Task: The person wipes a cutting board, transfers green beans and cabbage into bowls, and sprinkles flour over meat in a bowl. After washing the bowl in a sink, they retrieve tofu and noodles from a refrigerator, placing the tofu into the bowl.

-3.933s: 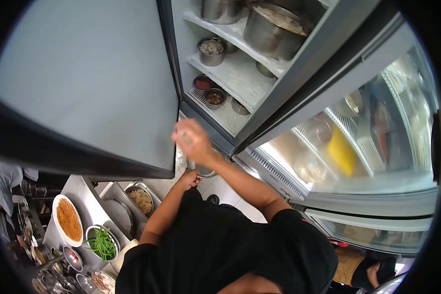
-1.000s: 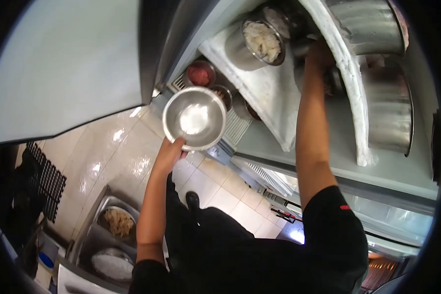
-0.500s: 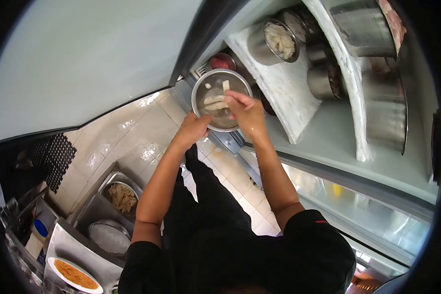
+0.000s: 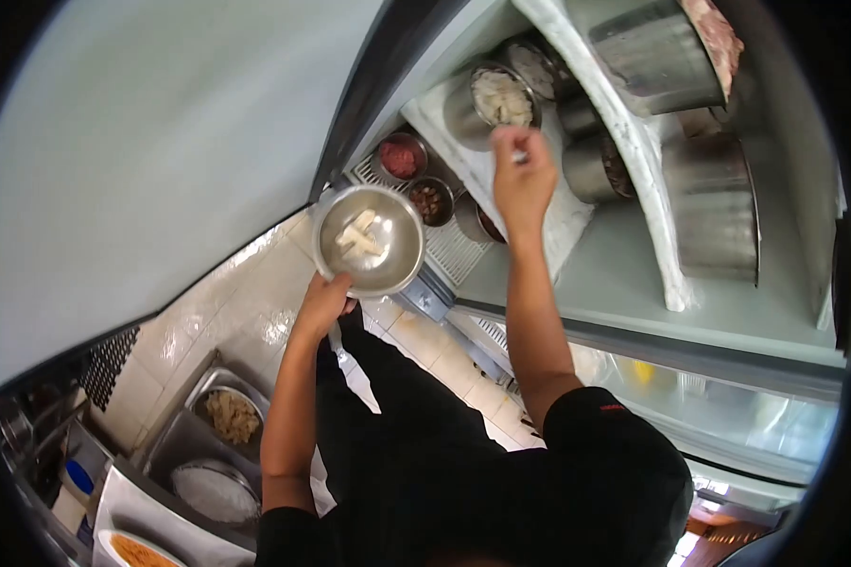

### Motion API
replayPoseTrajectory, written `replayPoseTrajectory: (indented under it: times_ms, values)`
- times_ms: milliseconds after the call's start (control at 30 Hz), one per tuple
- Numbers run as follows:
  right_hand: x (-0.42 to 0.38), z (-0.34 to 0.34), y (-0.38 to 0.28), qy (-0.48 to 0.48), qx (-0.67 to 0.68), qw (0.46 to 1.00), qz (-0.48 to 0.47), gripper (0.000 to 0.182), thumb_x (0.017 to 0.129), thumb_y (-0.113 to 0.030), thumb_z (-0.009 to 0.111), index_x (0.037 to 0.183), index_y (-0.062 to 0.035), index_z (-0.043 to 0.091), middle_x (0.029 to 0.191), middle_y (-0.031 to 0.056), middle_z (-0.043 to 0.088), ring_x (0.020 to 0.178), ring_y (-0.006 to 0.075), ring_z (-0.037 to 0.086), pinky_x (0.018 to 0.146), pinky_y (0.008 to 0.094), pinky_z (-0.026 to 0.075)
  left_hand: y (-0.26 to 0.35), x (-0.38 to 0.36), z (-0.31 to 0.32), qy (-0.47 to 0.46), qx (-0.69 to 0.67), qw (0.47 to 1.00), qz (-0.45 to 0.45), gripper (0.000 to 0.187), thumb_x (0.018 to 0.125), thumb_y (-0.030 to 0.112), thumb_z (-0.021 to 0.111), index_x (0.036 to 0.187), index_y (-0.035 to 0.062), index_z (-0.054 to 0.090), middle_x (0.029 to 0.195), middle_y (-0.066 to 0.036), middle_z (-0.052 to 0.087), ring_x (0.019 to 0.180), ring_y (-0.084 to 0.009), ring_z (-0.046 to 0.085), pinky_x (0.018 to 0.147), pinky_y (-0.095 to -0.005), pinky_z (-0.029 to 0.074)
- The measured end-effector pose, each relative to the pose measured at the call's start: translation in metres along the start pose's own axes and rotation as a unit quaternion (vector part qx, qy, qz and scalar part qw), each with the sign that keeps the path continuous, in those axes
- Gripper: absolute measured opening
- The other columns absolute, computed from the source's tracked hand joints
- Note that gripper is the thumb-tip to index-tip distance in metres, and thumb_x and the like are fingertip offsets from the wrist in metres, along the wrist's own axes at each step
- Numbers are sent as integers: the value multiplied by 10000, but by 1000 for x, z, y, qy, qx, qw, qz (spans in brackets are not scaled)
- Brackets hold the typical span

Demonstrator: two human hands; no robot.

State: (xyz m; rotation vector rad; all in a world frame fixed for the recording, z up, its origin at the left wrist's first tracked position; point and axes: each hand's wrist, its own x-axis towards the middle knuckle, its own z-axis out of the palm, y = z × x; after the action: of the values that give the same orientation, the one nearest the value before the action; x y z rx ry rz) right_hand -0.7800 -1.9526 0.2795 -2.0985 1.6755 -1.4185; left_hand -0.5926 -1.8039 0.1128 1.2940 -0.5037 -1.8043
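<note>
My left hand (image 4: 324, 300) grips the near rim of a metal bowl (image 4: 402, 231), with a few pale pieces (image 4: 360, 236) lying inside it. Raised over the fridge shelf, my right hand (image 4: 524, 175) has its fingers pinched just below a metal pot (image 4: 465, 115) of white pieces (image 4: 501, 97). Its fingertips are blurred, and whatever they hold, if anything, cannot be made out.
Small pots of red meat (image 4: 399, 159) and brown pieces (image 4: 426, 201) stand on a lower rack. Larger pots (image 4: 714, 208) fill the right side beyond an icy shelf edge (image 4: 633, 151). The open fridge door (image 4: 180, 142) is at left, food trays (image 4: 232, 416) at lower left.
My right hand has left the bowl and moved up and right to the shelf pot. The bowl, in my left hand, has shifted left and down, and its pieces lie differently.
</note>
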Motion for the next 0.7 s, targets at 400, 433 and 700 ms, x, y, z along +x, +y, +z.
replayPoseTrajectory:
  times_ms: [400, 433, 700]
  values:
    - [214, 7, 175, -107, -498, 860, 22, 281, 855, -167, 436, 1042, -4, 569, 1008, 195, 583, 983, 364, 517, 826, 392, 410, -86, -50, -82, 85, 56, 989, -103, 182, 815, 116, 462, 923, -13, 533, 601, -35, 512, 449, -95, 453, 400, -261, 345]
    - [213, 4, 178, -107, -498, 860, 25, 278, 855, -167, 437, 1039, -5, 568, 1002, 192, 582, 977, 360, 516, 821, 390, 410, -81, -49, -88, 83, 58, 990, -99, 182, 815, 116, 462, 923, -13, 533, 601, -35, 512, 449, -95, 453, 400, -261, 345]
    - [206, -7, 191, -100, -475, 874, 34, 252, 854, -169, 438, 1013, -19, 563, 957, 169, 570, 928, 328, 511, 784, 368, 411, -116, -32, -118, 43, 156, 985, -53, 182, 808, 145, 456, 822, -19, 531, 558, -41, 495, 414, -117, 417, 401, -249, 324]
